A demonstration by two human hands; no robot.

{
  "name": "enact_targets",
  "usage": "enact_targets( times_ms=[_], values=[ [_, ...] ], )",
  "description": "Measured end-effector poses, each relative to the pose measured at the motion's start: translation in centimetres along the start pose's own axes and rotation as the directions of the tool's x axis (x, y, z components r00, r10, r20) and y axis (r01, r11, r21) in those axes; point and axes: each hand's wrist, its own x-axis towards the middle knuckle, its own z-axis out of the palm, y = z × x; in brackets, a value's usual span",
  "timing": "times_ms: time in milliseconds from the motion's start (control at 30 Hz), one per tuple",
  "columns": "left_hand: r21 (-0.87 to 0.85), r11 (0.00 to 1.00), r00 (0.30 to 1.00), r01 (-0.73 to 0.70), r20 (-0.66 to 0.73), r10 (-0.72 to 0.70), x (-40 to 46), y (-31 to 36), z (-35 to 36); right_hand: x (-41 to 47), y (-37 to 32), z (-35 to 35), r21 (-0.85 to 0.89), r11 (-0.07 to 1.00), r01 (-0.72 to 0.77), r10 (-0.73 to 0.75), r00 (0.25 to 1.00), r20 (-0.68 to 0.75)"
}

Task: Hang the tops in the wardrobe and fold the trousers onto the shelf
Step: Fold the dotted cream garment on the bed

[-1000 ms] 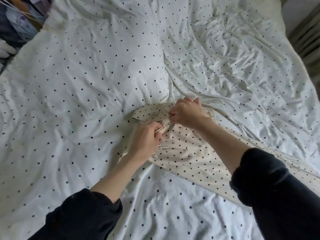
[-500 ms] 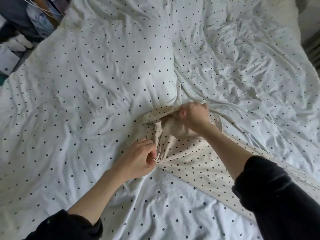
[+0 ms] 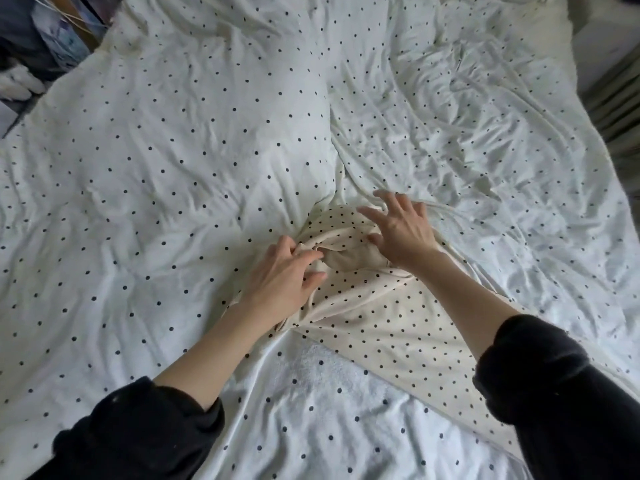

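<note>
A person's left hand (image 3: 282,277) rests on the bunched end of a cream, black-dotted garment (image 3: 377,327) spread on a bed, its fingers (image 3: 304,259) loosely bent and touching the folds at a gathered opening; whether they actually pinch the cloth cannot be told. The right hand (image 3: 401,228) is spread wide just beyond that opening, fingers splayed and straight, the palm low over the cloth and the thumb at the rim of the gather, gripping nothing. Between the two hands the fabric puckers into a rounded, plain cream pocket. From there the garment runs in a broad flat band towards the bed's near right corner, passing under the right forearm and out of view at the lower right edge; whether it is a top or a pair of trousers cannot be told. It lies on a rumpled white duvet (image 3: 180,161) with sparser dark dots, which covers the whole bed and rises in a soft hump just past the hands, near the middle. Both forearms are bare, with dark sleeves (image 3: 138,431) pushed up toward the elbows. Beyond the bed's far left corner, blurred clothing and thin wire hangers (image 3: 65,15) show. Off the right edge stands a pale slatted surface (image 3: 616,88).
</note>
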Motion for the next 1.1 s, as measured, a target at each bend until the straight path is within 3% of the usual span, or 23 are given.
enact_targets(
  times_ms=[100, 233, 333, 433, 533, 733, 800, 900, 1000, 1100],
  values=[
    [-0.009, 0.998, 0.997, 0.057, 0.047, -0.057, 0.0, 0.3, 0.0, 0.5, 0.7, 0.7, -0.008, 0.999, -0.051, 0.051, 0.997, 0.06],
    [-0.191, 0.98, 0.997, -0.049, -0.067, 0.037, -1.4, 1.1, -0.5, 0.7, 1.6, 0.6, 0.207, 0.938, -0.279, 0.3, 0.951, -0.076],
    [-0.257, 0.939, 0.971, -0.23, -0.128, 0.202, -3.0, 1.8, -1.3, 0.4, 2.3, 0.0, 0.407, 0.796, -0.447, 0.453, 0.887, 0.089],
    [-0.265, 0.914, 0.945, -0.308, 0.028, 0.327, -4.3, 2.7, -1.2, 0.3, 2.2, -0.2, 0.502, 0.652, -0.568, 0.475, 0.822, 0.314],
    [-0.287, 0.906, 0.92, -0.31, 0.149, 0.362, -5.2, 3.7, -0.4, 0.5, 1.7, -0.4, 0.529, 0.553, -0.644, 0.485, 0.765, 0.424],
    [-0.332, 0.929, 0.959, -0.162, 0.171, 0.228, -5.4, 3.5, 0.1, 1.0, 1.5, 0.1, 0.685, 0.226, -0.692, 0.514, 0.682, 0.52],
    [-0.359, 0.924, 0.966, -0.13, 0.164, 0.199, -5.7, 3.2, 0.0, 0.8, 1.6, 0.0, 0.739, 0.161, -0.654, 0.593, 0.663, 0.458],
    [-0.336, 0.923, 0.957, -0.187, 0.15, 0.248, -6.2, 3.3, -0.3, -0.1, 2.3, -0.3, 0.818, 0.165, -0.551, 0.709, 0.643, 0.29],
    [-0.185, 0.93, 0.931, -0.317, 0.129, 0.342, -6.2, 3.8, 0.0, -1.7, 2.9, 0.1, 0.807, 0.152, -0.571, 0.679, 0.654, 0.334],
    [-0.092, 0.965, 0.964, -0.245, 0.084, 0.253, -5.9, 3.6, 0.5, -3.5, 2.8, 0.4, 0.769, 0.225, -0.598, 0.683, 0.66, 0.314]
  ],
)
